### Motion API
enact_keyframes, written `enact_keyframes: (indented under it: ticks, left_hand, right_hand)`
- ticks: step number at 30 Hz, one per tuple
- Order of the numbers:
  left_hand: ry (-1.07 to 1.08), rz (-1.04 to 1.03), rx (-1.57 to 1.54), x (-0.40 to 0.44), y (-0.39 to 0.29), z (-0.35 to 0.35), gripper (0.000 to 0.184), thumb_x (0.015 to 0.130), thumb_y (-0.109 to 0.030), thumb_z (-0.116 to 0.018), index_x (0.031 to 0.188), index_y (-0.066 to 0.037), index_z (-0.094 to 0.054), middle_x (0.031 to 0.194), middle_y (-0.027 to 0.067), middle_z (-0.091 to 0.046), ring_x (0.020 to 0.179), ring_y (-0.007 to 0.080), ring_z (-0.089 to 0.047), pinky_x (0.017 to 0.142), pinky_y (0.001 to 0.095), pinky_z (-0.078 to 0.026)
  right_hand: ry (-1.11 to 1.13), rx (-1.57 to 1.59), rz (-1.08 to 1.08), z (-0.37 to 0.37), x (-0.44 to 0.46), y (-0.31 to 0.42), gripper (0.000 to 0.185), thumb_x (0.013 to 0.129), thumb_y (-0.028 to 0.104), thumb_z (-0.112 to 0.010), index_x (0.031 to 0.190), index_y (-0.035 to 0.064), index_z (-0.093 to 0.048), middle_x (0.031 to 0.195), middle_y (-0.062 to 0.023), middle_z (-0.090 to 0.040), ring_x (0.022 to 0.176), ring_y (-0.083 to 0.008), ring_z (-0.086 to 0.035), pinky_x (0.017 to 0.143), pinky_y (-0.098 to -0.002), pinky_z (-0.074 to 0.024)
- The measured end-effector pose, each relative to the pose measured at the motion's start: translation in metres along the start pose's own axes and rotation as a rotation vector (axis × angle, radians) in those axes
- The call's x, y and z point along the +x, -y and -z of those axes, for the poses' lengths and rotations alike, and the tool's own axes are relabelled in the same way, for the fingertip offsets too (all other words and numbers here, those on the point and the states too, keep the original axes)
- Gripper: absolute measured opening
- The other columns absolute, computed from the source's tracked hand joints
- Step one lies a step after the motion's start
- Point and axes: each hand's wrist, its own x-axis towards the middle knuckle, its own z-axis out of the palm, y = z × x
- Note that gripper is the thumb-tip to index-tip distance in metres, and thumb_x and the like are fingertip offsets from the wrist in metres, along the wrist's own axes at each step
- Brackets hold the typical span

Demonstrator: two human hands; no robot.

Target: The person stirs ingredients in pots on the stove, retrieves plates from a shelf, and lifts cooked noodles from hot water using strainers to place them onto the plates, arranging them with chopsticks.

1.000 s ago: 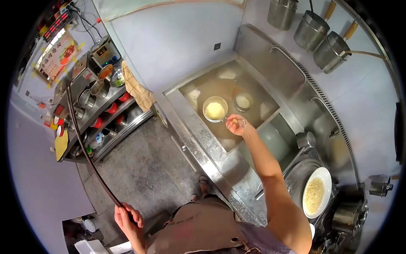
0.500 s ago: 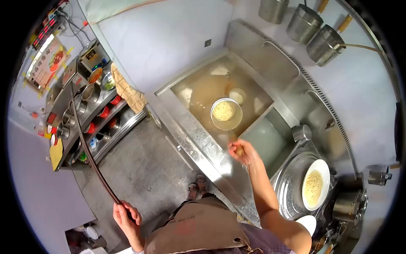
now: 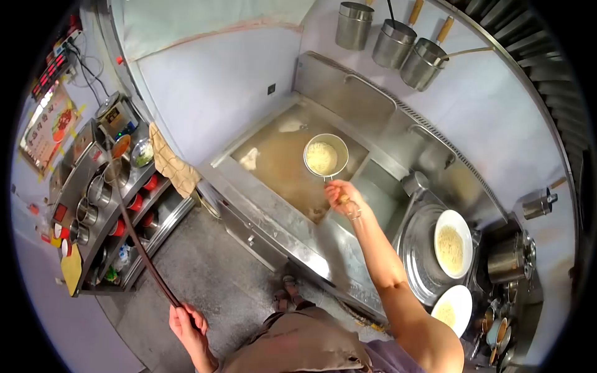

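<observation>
My right hand [image 3: 343, 196] is closed around the handle of a round metal noodle strainer [image 3: 326, 155]. Pale noodles [image 3: 322, 159] lie inside the strainer, which is over the steel boiling tank [image 3: 273, 194] of cloudy brown water. At the lower left, my left hand [image 3: 188, 323] grips a pair of long dark cooking chopsticks [image 3: 144, 256]. Their far ends point up and away toward the shelves and appear thin there. To the right of my arm, one white bowl [image 3: 461, 263] holds noodles, and a second white bowl [image 3: 461, 315] with noodles sits nearer me.
A second water basin [image 3: 380, 196] adjoins the tank, with a small metal pot [image 3: 415, 182] at its corner. Tall metal containers [image 3: 394, 45] line the back wall. Steel shelving [image 3: 163, 198] with pots and red containers stands left, with a cloth [image 3: 171, 163] hanging from it.
My right hand has lifted the noodle strainer up from the tank. The head view has shifted, bringing more of the second bowl into sight. My left hand keeps hold of the chopsticks.
</observation>
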Motion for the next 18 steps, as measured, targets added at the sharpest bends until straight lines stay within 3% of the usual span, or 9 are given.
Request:
enact_keyframes:
  ticks: [4, 5, 8, 9, 11, 14, 16, 17, 18]
  left_hand:
    - [-0.028, 0.041, -0.007, 0.002, -0.002, 0.009, 0.025, 0.093, -0.028, -0.042, 0.079, -0.007, -0.042, 0.049, -0.0012, -0.035, 0.036, 0.0045, -0.028, 0.030, 0.0193, -0.021]
    - [-0.018, 0.063, -0.047, 0.005, 0.002, 0.012, 0.026, 0.093, -0.028, -0.043, 0.078, -0.007, -0.042, 0.049, -0.0011, -0.036, 0.036, 0.0046, -0.028, 0.030, 0.0195, -0.021]
    - [-0.111, 0.062, 0.014, 0.003, 0.012, 0.017, 0.024, 0.091, -0.026, -0.048, 0.075, -0.008, -0.045, 0.052, -0.0007, -0.041, 0.037, 0.0056, -0.033, 0.032, 0.0199, -0.024]
    - [-0.184, 0.036, -0.036, -0.009, 0.004, 0.029, 0.023, 0.091, -0.026, -0.049, 0.077, -0.007, -0.046, 0.055, -0.0003, -0.043, 0.039, 0.0059, -0.037, 0.033, 0.0196, -0.026]
    - [-0.013, 0.231, -0.135, 0.003, 0.015, 0.006, 0.021, 0.092, -0.025, -0.046, 0.083, -0.006, -0.047, 0.055, -0.0010, -0.042, 0.043, 0.0055, -0.036, 0.037, 0.0193, -0.027]
    - [0.125, 0.202, -0.134, 0.004, 0.022, 0.001, 0.021, 0.094, -0.024, -0.040, 0.083, -0.006, -0.045, 0.054, -0.0029, -0.037, 0.043, 0.0052, -0.032, 0.038, 0.0194, -0.026]
    - [0.121, 0.188, -0.115, 0.008, 0.019, 0.001, 0.022, 0.095, -0.024, -0.039, 0.083, -0.007, -0.045, 0.054, -0.0030, -0.036, 0.043, 0.0052, -0.031, 0.038, 0.0194, -0.026]
    - [0.119, 0.180, -0.119, 0.011, 0.019, 0.007, 0.022, 0.095, -0.024, -0.039, 0.083, -0.007, -0.045, 0.054, -0.0030, -0.036, 0.043, 0.0052, -0.031, 0.038, 0.0194, -0.026]
    - [0.100, 0.185, -0.111, 0.012, 0.015, 0.010, 0.022, 0.095, -0.024, -0.039, 0.083, -0.006, -0.044, 0.054, -0.0029, -0.036, 0.043, 0.0051, -0.032, 0.038, 0.0194, -0.026]
  right_hand:
    - [-0.098, -0.048, 0.072, 0.004, 0.001, -0.005, 0.015, 0.084, 0.010, -0.047, 0.072, 0.0043, -0.040, 0.058, 0.0005, -0.044, 0.041, -0.0075, -0.040, 0.035, -0.0176, -0.0349]
    - [0.027, -0.417, 0.168, 0.022, 0.010, -0.011, 0.015, 0.083, 0.010, -0.049, 0.073, 0.0036, -0.040, 0.058, -0.0002, -0.043, 0.042, -0.0087, -0.040, 0.036, -0.0190, -0.0349]
    - [0.087, -0.023, 0.075, 0.007, -0.017, 0.005, 0.014, 0.086, 0.007, -0.047, 0.090, -0.0071, -0.048, 0.072, -0.0105, -0.050, 0.048, -0.0116, -0.046, 0.040, -0.0196, -0.0436]
    - [0.119, -0.184, 0.133, 0.016, -0.002, -0.002, 0.018, 0.087, 0.009, -0.046, 0.093, -0.0080, -0.049, 0.070, -0.0106, -0.051, 0.047, -0.0108, -0.046, 0.039, -0.0194, -0.0424]
    - [0.193, -0.398, 0.176, 0.063, 0.018, 0.009, 0.022, 0.085, 0.011, -0.047, 0.092, -0.0087, -0.050, 0.064, -0.0075, -0.050, 0.045, -0.0086, -0.045, 0.035, -0.0182, -0.0378]
    - [0.059, 0.091, -0.210, 0.026, 0.002, 0.017, 0.026, 0.083, 0.010, -0.049, 0.094, -0.0124, -0.047, 0.060, -0.0014, -0.043, 0.046, -0.0072, -0.045, 0.041, -0.0175, -0.0396]
    - [0.146, 0.169, -0.189, 0.022, -0.007, 0.011, 0.026, 0.083, 0.009, -0.048, 0.093, -0.0149, -0.045, 0.061, -0.0023, -0.045, 0.048, -0.0074, -0.046, 0.043, -0.0172, -0.0418]
    - [0.150, 0.162, -0.191, 0.036, 0.002, 0.002, 0.026, 0.083, 0.009, -0.048, 0.093, -0.0149, -0.045, 0.061, -0.0023, -0.045, 0.048, -0.0074, -0.046, 0.043, -0.0172, -0.0418]
    - [0.157, -0.168, -0.038, 0.052, 0.023, -0.007, 0.028, 0.083, 0.009, -0.048, 0.095, -0.0168, -0.043, 0.061, -0.0023, -0.045, 0.048, -0.0072, -0.046, 0.043, -0.0172, -0.0427]
